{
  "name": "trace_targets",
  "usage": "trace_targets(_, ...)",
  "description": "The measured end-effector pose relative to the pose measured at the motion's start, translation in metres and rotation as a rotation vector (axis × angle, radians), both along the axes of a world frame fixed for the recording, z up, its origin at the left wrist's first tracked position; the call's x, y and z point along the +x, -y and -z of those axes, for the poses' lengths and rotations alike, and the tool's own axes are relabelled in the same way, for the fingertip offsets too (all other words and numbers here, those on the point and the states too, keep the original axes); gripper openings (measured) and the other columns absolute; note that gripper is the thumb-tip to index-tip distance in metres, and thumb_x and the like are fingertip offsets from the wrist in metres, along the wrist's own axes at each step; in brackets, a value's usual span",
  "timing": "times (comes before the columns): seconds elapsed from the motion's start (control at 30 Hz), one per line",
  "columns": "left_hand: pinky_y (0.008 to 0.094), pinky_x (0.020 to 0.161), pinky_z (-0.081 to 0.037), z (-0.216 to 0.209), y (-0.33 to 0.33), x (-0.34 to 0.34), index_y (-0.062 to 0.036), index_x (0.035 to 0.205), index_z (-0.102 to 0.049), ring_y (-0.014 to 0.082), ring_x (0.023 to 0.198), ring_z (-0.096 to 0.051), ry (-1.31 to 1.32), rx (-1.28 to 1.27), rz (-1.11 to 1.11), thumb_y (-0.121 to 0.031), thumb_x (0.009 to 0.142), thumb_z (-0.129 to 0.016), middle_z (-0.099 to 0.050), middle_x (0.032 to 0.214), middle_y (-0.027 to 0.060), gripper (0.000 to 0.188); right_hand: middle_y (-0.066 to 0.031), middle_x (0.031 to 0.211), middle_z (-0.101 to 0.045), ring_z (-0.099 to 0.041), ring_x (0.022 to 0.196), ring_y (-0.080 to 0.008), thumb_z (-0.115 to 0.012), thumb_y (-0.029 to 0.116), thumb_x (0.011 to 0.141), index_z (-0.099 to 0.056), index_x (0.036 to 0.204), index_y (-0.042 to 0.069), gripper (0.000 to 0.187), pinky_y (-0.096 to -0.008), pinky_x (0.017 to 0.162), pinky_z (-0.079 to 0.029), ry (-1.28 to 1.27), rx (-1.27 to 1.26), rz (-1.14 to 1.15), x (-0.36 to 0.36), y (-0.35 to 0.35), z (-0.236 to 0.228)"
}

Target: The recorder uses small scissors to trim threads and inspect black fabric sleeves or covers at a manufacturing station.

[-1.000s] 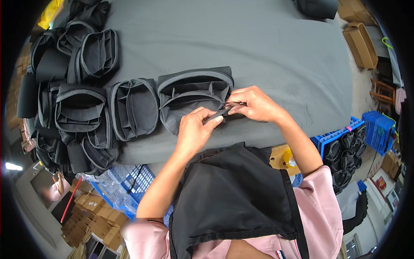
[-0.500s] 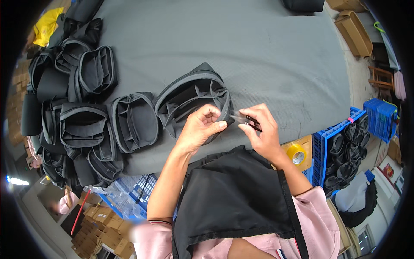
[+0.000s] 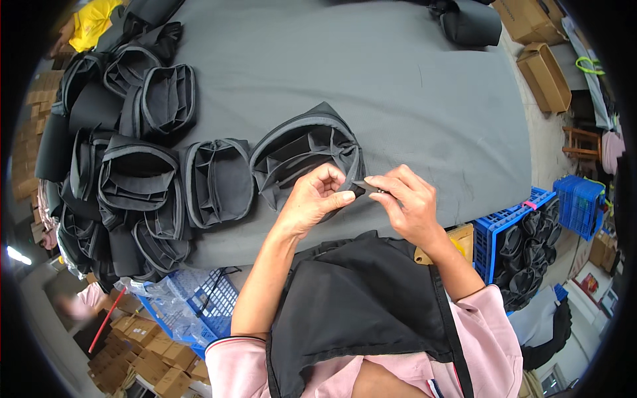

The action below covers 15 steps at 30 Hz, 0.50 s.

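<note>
A black fabric pouch (image 3: 272,156) with inner dividers stands open-mouthed in front of me on the grey-covered table (image 3: 438,113). My left hand (image 3: 310,199) pinches its right-hand rim between thumb and fingers. Small thread snips (image 3: 369,187) are in the closed fingers of my right hand (image 3: 413,204), which mostly cover the handles. The tips of the snips meet the rim right beside my left fingertips. Any thread there is too small to make out. Just left of the held pouch sits another open pouch (image 3: 220,182).
More black pouches (image 3: 139,174) are heaped along the table's left side. One dark pouch (image 3: 470,25) lies at the far right corner. A blue crate (image 3: 488,242) of pouches stands off the right edge, and another blue crate (image 3: 212,298) is below the near left edge.
My right hand has brought the snips up to the pouch rim; their blades were blurred before. My left hand keeps its pinch. The whole view has shifted slightly.
</note>
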<state>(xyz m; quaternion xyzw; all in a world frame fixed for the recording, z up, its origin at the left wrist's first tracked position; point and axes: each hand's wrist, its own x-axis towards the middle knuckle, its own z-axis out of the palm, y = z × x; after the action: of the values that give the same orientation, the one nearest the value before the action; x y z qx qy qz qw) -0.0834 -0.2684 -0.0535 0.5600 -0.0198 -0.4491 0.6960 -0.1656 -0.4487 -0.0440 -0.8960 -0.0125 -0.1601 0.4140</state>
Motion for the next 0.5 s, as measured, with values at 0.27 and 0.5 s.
trace_targets(0.27, 0.0184, 0.067, -0.042, -0.009, -0.009, -0.002, -0.0068, 0.087, -0.053, 0.0032, 0.075, -0.048, 0.028, -0.063, -0.059, -0.008, 0.073, -0.074, -0.050, 0.081, -0.0048, 0.025, -0.0038, 0.074, -0.056, -0.055, 0.061, -0.0194, -0.071, 0.006, 0.065, -0.065, 0.091, 0.009, 0.027, -0.0306, 0.054, -0.044, -0.013, 0.054, -0.035, 0.010, -0.012, -0.017)
trace_targets(0.5, 0.0189, 0.066, -0.040, -0.018, -0.029, -0.017, -0.0068, 0.089, -0.054, 0.0041, 0.073, -0.049, 0.007, -0.170, -0.152, -0.016, 0.076, -0.073, -0.055, 0.082, -0.0028, 0.025, -0.0042, 0.072, -0.056, -0.054, 0.061, -0.0179, -0.069, 0.002, 0.067, -0.066, 0.093, 0.007, 0.026, -0.0272, 0.054, -0.042, -0.023, 0.193, -0.053, 0.001, -0.028, -0.033)
